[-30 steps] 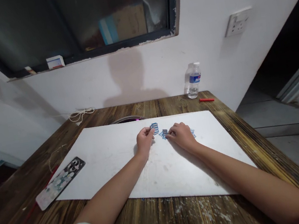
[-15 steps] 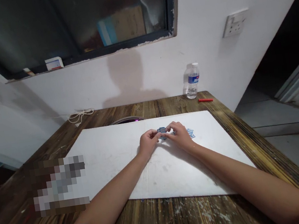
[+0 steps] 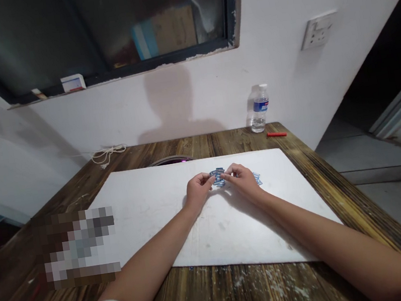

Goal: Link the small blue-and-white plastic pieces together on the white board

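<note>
Between my two hands is a small blue and grey piece [image 3: 218, 177] with a jagged outline and narrow bar-like shapes on it; its exact kind is too small to make out. My left hand [image 3: 199, 189] pinches its left edge between thumb and fingers. Closed on the opposite edge is my right hand [image 3: 242, 182], its thumb lying over the front of the piece. A similar blue and white piece [image 3: 257, 178] lies on the white board [image 3: 145, 214], partly hidden behind my right hand.
The board rests on a dark wooden table [image 3: 240, 295] with white specks near its front edge. At the back stand a water bottle [image 3: 260, 109] and, beside it, a red stick [image 3: 277, 134]. A coiled white cable [image 3: 107, 155] lies back left. Left of the board an area is pixelated.
The piece has turned a little between my fingers, and more of its face shows. Both hands keep hold of it in nearly the same place.
</note>
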Demonstrator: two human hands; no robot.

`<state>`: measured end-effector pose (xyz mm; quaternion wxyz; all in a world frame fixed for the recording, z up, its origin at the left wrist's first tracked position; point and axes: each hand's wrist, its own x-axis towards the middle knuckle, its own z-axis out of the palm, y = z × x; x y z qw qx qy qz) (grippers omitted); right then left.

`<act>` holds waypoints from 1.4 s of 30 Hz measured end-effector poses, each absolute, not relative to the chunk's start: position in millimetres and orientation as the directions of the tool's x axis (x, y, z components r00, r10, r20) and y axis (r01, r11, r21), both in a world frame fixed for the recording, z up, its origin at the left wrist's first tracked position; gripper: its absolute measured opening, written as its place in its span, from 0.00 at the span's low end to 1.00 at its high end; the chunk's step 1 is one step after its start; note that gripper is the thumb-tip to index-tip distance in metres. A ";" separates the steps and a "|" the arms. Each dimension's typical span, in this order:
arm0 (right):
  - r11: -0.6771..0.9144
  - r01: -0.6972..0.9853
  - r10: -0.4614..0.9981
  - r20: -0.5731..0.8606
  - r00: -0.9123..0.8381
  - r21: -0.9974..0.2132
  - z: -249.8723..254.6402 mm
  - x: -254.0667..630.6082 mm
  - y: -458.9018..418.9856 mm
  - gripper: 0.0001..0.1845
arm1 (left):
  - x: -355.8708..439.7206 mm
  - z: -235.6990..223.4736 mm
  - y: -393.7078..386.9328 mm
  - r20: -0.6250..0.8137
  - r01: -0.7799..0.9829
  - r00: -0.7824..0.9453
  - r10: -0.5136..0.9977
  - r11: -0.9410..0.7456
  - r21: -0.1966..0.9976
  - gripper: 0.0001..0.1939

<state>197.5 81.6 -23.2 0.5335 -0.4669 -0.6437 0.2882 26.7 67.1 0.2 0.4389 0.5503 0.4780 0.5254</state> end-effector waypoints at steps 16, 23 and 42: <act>0.433 0.433 0.891 0.447 -0.073 -0.791 -19.8 197.7 79.3 0.12 | 23.9 -5.0 70.4 0.184 0.088 -0.071 0.980 -0.178 0.980 0.11; 0.350 0.771 0.889 0.448 -0.095 -0.531 -27.7 198.0 77.0 0.11 | 19.9 -14.3 78.2 0.135 0.045 -0.160 0.978 -0.129 0.991 0.15; 0.417 0.647 0.877 0.469 -0.103 -0.638 -27.5 197.9 80.8 0.08 | 23.5 -6.6 71.6 0.201 0.123 -0.068 0.977 -0.192 0.974 0.14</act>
